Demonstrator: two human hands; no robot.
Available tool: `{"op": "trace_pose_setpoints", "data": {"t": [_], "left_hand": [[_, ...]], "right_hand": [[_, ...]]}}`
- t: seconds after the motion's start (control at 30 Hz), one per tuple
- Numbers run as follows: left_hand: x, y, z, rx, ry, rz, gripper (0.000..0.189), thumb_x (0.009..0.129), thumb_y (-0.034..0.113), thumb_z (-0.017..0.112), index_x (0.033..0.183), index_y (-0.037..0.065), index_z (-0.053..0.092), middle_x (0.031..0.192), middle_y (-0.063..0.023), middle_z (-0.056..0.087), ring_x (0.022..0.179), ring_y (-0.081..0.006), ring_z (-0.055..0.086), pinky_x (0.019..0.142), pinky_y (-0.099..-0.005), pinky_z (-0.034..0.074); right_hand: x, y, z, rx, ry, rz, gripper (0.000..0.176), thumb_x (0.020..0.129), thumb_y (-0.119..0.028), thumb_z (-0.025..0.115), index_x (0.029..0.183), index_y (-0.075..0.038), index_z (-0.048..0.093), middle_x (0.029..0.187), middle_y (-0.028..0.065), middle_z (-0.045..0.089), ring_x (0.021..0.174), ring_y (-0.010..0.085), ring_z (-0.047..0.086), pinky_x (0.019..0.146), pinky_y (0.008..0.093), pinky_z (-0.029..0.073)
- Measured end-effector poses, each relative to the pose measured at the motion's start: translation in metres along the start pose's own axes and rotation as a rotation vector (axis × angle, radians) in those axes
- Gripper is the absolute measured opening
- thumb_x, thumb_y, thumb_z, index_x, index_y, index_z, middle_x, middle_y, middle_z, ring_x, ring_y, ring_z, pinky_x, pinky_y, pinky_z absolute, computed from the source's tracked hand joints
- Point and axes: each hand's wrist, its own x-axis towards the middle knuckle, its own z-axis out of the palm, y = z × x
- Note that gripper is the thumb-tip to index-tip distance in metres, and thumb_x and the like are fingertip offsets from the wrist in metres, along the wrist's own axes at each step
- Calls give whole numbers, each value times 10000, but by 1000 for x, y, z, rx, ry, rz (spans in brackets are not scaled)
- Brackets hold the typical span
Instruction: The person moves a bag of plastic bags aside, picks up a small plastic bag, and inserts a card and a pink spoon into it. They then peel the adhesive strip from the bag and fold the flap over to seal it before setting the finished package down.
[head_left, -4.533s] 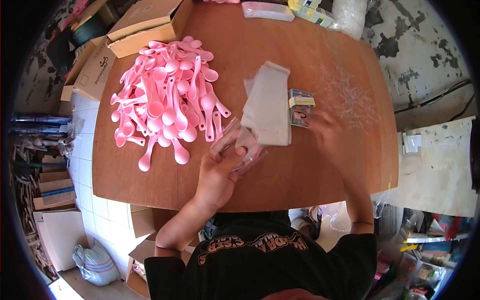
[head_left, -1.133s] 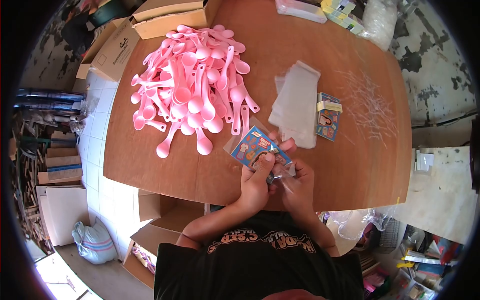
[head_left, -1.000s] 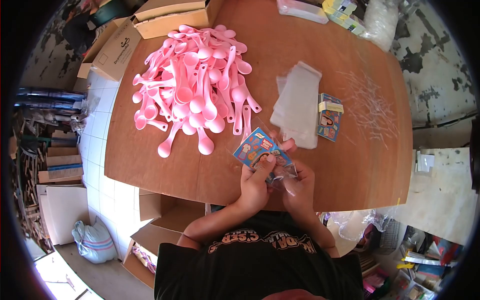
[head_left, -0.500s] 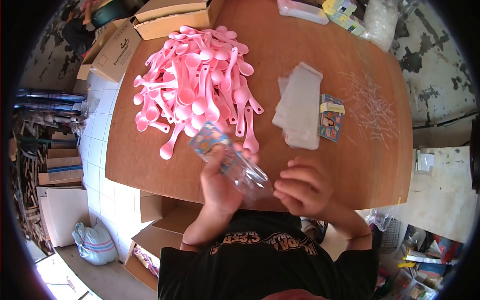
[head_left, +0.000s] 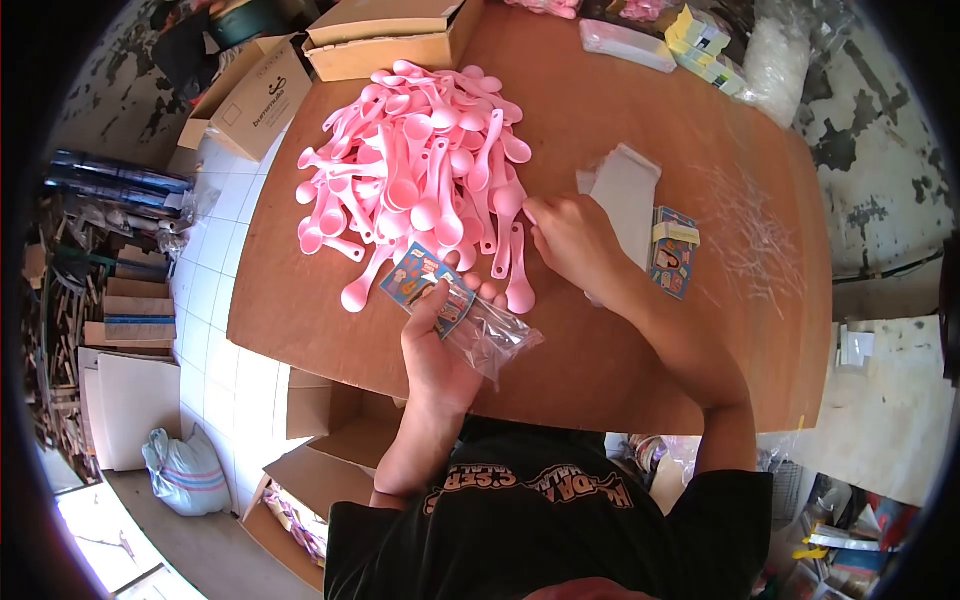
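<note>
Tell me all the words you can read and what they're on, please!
"bum…": cardboard box; the rest is too blurred.
Possibly "C'SER": black shirt; its other lettering is unclear.
Card in the left hand: print too small to read.
Banded cards: too small too.

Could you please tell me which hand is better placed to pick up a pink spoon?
Probably the right hand: its fingers are near the pile of pink spoons, while the left hand holds the printed card and clear bag.

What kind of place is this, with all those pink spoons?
Probably a small packing workshop: a big heap of pink plastic spoons, a stack of clear plastic bags, and brown cardboard boxes suggest it.
</note>
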Motion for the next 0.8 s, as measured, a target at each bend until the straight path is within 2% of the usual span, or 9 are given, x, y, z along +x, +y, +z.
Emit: {"op": "trace_pose_setpoints", "data": {"t": [0.07, 0.2, 0.3, 0.4, 0.5, 0.57, 0.6, 0.67, 0.8], "left_hand": [[4, -3, 0, 31, -18, 16, 316, 940, 195, 505, 1237, 84, 501, 966, -71, 601, 943, -242, 598, 902, -440, 491], [10, -9, 3, -32, 23, -18, 279, 943, 216, 514, 1188, 84, 538, 983, -70, 606, 957, -244, 599, 917, -443, 484], [18, -13, 6, -70, -8, -70, 250, 947, 251, 526, 1125, 77, 557, 946, -62, 618, 953, -244, 604, 926, -432, 476], [21, -17, 12, -60, 10, -81, 240, 953, 285, 526, 1049, 71, 579, 901, -58, 636, 966, -244, 607, 931, -431, 467], [25, -19, 16, -53, -8, -64, 254, 958, 297, 517, 1032, 63, 583, 900, -64, 644, 974, -238, 611, 931, -430, 465], [29, -18, 17, -89, -11, -90, 276, 956, 314, 515, 1022, 55, 584, 903, -69, 647, 958, -228, 620, 931, -429, 465], [31, -19, 17, -88, -10, -91, 276, 956, 314, 515, 1022, 55, 584, 903, -69, 647, 958, -228, 620, 931, -429, 465], [34, -20, 18, -102, -12, -70, 279, 957, 318, 510, 1008, 53, 582, 900, -71, 648, 940, -220, 628, 923, -426, 470], [41, -24, 12, -130, -58, -91, 272, 955, 313, 514, 1009, 53, 573, 912, -77, 642, 919, -227, 631, 907, -424, 479]], "right_hand": [[-4, 1, 1, -130, 84, 30, 172, 718, -37, 675, 851, 2, 574, 783, 131, 621, 735, 275, 635, 606, 373, 506], [-17, 14, -8, -158, 288, 24, 155, 732, -2, 651, 872, 6, 585, 852, 145, 603, 751, 279, 646, 595, 364, 509], [-32, 19, -31, 137, 405, 118, 180, 779, 43, 634, 948, -12, 610, 883, 133, 590, 724, 289, 634, 615, 368, 508], [-55, 18, -58, 209, 523, 97, 153, 790, 38, 647, 936, -8, 634, 882, 121, 601, 701, 271, 619, 609, 356, 500], [-90, -5, -96, 255, 498, 103, 159, 785, 42, 663, 938, -2, 665, 887, 114, 609, 731, 251, 626, 624, 325, 514], [-115, -11, -109, 158, 448, -118, 209, 762, 51, 684, 959, -17, 694, 899, 104, 611, 790, 238, 645, 678, 326, 543], [-122, -13, -114, 159, 448, -117, 209, 762, 51, 684, 959, -17, 694, 899, 104, 611, 790, 238, 645, 678, 326, 543], [-134, -17, -120, 201, 385, -352, 253, 720, 31, 727, 964, -34, 715, 904, 96, 609, 809, 236, 645, 731, 350, 559], [-155, -30, -117, 206, 334, -329, 283, 691, -17, 761, 967, -64, 728, 923, 76, 607, 820, 238, 639, 736, 370, 565]]}}
